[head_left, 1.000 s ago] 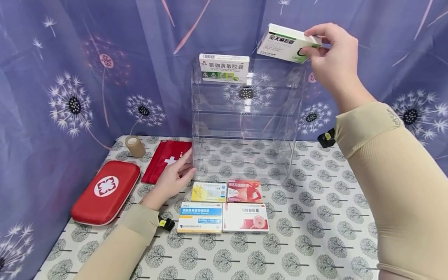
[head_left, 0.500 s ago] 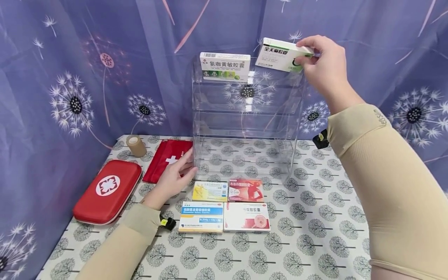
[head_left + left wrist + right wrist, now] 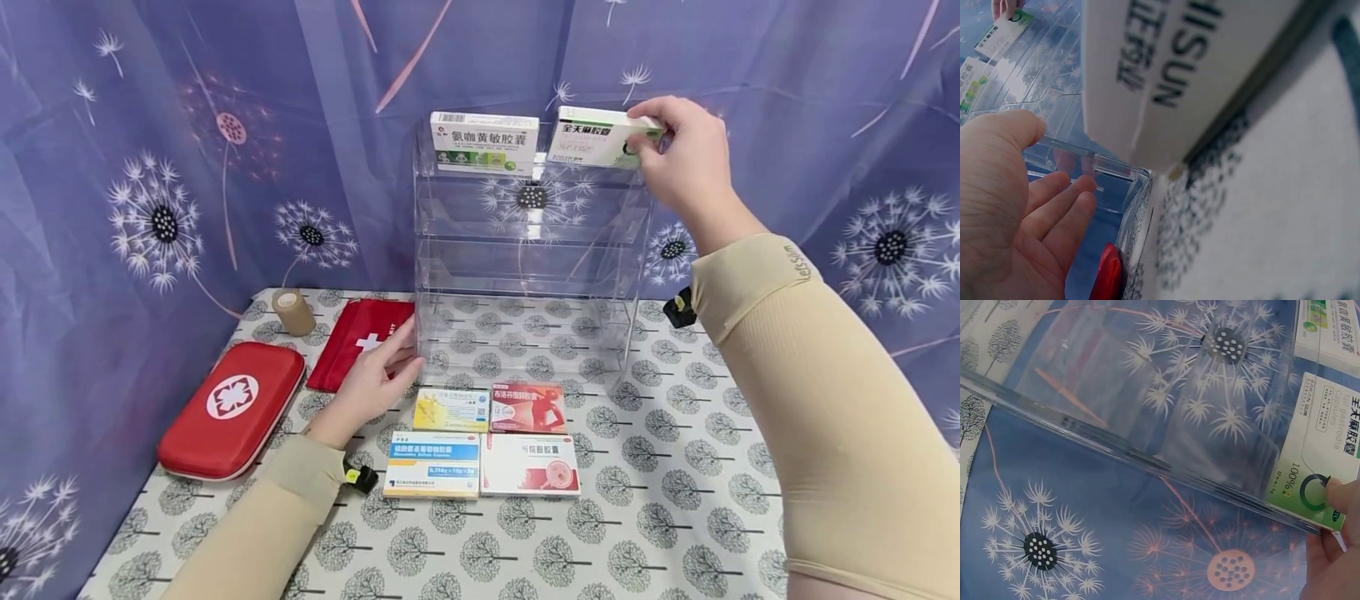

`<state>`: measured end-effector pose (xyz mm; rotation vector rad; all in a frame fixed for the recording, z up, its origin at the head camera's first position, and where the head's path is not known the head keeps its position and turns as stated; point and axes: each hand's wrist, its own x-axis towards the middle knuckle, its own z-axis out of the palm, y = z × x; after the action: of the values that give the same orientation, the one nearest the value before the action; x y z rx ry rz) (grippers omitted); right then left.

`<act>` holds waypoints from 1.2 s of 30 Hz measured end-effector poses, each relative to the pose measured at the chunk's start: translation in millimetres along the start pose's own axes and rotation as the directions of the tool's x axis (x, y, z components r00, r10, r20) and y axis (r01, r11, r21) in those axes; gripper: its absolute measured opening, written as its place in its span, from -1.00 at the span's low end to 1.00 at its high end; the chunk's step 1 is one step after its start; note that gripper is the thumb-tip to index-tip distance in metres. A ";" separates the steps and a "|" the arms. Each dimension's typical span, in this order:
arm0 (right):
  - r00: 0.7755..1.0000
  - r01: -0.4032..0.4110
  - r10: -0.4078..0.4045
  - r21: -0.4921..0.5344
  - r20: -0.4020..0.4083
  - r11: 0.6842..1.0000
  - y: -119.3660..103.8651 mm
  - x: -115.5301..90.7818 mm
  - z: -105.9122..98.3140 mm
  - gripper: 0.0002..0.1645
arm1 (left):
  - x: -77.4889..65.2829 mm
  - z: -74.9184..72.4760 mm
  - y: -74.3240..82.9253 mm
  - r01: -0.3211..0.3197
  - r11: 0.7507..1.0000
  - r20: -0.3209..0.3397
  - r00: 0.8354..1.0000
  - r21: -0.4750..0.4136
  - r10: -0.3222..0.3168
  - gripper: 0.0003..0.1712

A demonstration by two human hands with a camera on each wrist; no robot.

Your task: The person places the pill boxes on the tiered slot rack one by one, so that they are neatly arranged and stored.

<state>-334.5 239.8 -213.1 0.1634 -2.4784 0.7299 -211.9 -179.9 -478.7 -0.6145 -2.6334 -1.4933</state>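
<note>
A clear acrylic tiered rack [image 3: 531, 243] stands on the table against the curtain. My right hand [image 3: 688, 162] pinches the right end of a white and green medicine box [image 3: 588, 140], held at the right of the rack's top tier. In the right wrist view the thumb [image 3: 1344, 495] lies on the box's printed front. Another white and green medicine box [image 3: 486, 148] leans on the same tier to the left, a narrow gap between them. My left hand [image 3: 367, 387] rests against the rack's lower left side, fingers extended.
Before the rack lie a yellow box [image 3: 450, 410], a red box [image 3: 528, 408], a blue and white box [image 3: 432, 467] and a red and white box [image 3: 531, 477]. At left are a red hard case [image 3: 225, 417], a red pouch [image 3: 345, 354] and a tan roll [image 3: 294, 313].
My right hand has lowered the medicine box and brought it left onto the top tier, turning it from tilted to nearly level. The left hand stays at the rack's side.
</note>
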 end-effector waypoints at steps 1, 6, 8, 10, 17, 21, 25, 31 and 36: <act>1.000 0.006 -0.006 -0.003 0.005 1.000 -0.2 -0.6 0.6 -0.59 | -0.1 -0.1 0.1 0.001 1.000 0.000 1.000 -0.001 -0.001 -0.07; 0.999 0.032 -0.032 -0.002 0.015 0.999 -0.8 -4.1 1.3 -0.61 | -0.1 -0.7 1.1 0.004 1.000 0.002 1.000 -0.002 -0.004 -0.06; 0.999 0.037 -0.037 -0.003 0.018 0.999 -1.1 -4.4 1.4 -0.61 | 0.0 -1.1 1.8 0.008 1.000 0.002 1.000 0.004 -0.008 -0.06; 0.999 0.032 -0.032 -0.008 0.028 0.999 -1.1 -4.1 1.8 -0.59 | -0.1 -1.4 2.3 0.013 1.000 0.001 1.000 0.010 -0.013 -0.07; 0.999 0.033 -0.032 -0.021 0.044 0.999 -0.2 -5.7 4.5 -0.55 | -0.4 -1.2 2.0 0.011 1.000 0.003 1.000 0.014 -0.011 -0.08; 0.998 0.064 -0.064 -0.016 0.029 0.998 -0.8 -7.9 5.9 -0.56 | -0.5 -1.3 2.2 0.008 1.000 0.000 1.000 0.020 -0.008 -0.08; 0.996 0.092 -0.092 -0.013 0.014 0.996 -0.7 -8.8 6.3 -0.57 | -0.6 -1.2 2.5 0.009 1.000 0.001 1.000 0.024 -0.009 -0.08; 0.995 0.100 -0.100 -0.012 -0.001 0.995 0.2 -9.2 7.3 -0.58 | 0.0 -1.3 1.4 0.012 1.000 0.008 1.000 0.021 -0.013 -0.07; 0.995 0.098 -0.098 -0.011 -0.005 0.995 2.3 -10.5 8.1 -0.58 | 0.7 -0.9 -1.1 0.004 1.000 0.012 1.000 0.020 -0.004 -0.07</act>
<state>-330.0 237.1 -225.5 0.2763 -2.4493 0.6741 -213.1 -181.0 -479.0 -0.6188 -2.6565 -1.4663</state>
